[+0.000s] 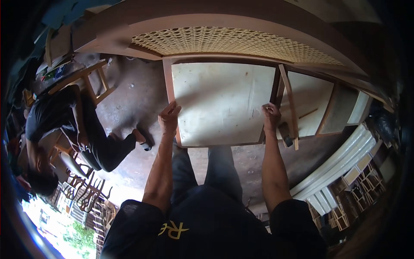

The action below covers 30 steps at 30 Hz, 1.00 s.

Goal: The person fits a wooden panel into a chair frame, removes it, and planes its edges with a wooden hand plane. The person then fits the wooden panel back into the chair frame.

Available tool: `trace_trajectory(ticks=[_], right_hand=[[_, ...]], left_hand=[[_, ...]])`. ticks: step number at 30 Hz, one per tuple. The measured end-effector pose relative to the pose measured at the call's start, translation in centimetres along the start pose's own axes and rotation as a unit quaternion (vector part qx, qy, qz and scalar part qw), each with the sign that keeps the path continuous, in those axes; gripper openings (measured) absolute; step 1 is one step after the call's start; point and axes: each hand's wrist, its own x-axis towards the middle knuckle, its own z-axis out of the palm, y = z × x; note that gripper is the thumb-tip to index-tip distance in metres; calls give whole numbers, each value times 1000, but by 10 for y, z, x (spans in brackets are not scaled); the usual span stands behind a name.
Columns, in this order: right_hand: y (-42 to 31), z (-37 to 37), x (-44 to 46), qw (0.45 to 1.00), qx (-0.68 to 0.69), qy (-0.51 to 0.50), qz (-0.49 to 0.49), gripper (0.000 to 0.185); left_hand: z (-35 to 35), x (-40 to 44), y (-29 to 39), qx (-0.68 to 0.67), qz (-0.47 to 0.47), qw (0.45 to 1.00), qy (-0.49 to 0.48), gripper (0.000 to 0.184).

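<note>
Panel (224, 103), flat, pale, rectangular, smudged

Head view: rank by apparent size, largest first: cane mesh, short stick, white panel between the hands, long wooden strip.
1. White panel
2. Cane mesh, wider but much shallower
3. Long wooden strip
4. Short stick

Apparent size only; lens distortion makes real sizes unsure.

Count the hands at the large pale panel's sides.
2: the left hand at the pale panel's left edge, the right hand by its right edge. No others show there.
</note>
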Motion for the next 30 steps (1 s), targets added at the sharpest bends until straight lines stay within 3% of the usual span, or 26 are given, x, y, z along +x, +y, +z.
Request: trace_trajectory(ticks=[4, 7, 13, 21, 25, 27, 29, 30], right_hand=[[0, 0, -3, 999, 35, -7, 24, 38], [6, -1, -5, 999, 32, -10, 19, 38], [0, -1, 0, 1000, 7, -6, 27, 40], [1, 0, 0, 995, 93, -17, 24, 38], [-3, 0, -2, 998, 49, -6, 24, 37], [8, -2, 3, 1000, -6, 6, 7, 36], [19, -3, 7, 999, -32, 0, -13, 33], [17, -3, 7, 1000, -3, -4, -4, 32]], left_hand=[[1, 3, 1, -30, -77, 997, 0, 33], [0, 4, -1, -43, -58, 997, -11, 34], [0, 1, 5, -64, -105, 992, -11, 35], [-2, 1, 13, -51, -80, 995, -12, 33], [-1, 4, -1, -63, -95, 993, -17, 34], [3, 5, -15, -19, 2, 1000, -13, 34], [4, 5, -33, -60, 27, 998, 9, 34], [1, 4, -24, -18, 14, 1000, 2, 34]])
